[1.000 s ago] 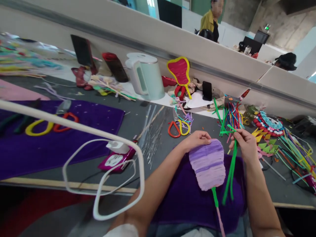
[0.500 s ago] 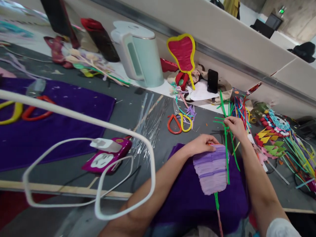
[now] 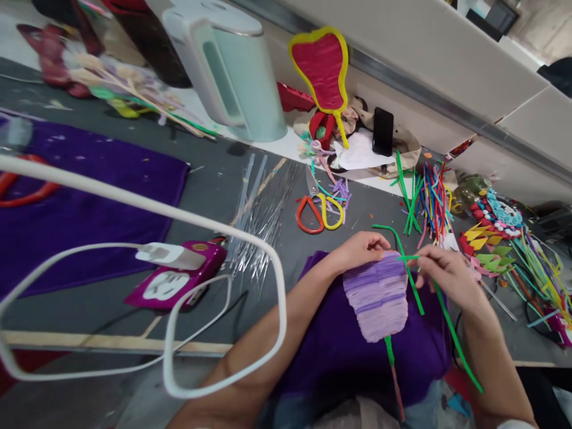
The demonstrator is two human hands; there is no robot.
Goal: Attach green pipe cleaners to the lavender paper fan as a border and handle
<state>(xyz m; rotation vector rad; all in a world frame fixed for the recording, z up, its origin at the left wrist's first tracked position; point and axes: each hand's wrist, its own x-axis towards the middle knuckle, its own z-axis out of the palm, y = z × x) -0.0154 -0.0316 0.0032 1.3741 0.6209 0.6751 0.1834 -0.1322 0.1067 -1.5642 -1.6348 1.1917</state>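
My left hand [image 3: 357,255] grips the top edge of a purple-and-lilac striped fan [image 3: 378,301] covered in fuzzy strips. The fan has a thin stem [image 3: 393,369], green near the top and brownish below. Beside its upper right corner, my right hand [image 3: 449,277] pinches a green pipe cleaner [image 3: 458,342] that trails down along the forearm. Another green pipe cleaner [image 3: 414,289], bent at the top, crosses the fan's right edge. Whether the fingers hold that one too is unclear. Under the fan, a dark purple cloth [image 3: 313,357] covers my lap.
Red-and-yellow-handled scissors [image 3: 319,211] lie beyond my left hand. Behind are green pipe cleaners [image 3: 411,202], a multicoloured bundle [image 3: 435,196], a phone [image 3: 383,131], a red fan [image 3: 320,71] and a kettle [image 3: 250,83]. A white cable [image 3: 281,298] loops above a magenta power strip [image 3: 179,283] at left.
My right hand has come back from the green bundle to the fan's upper right corner, bringing green pipe cleaners. My left hand stays on the fan. The view has shifted slightly.
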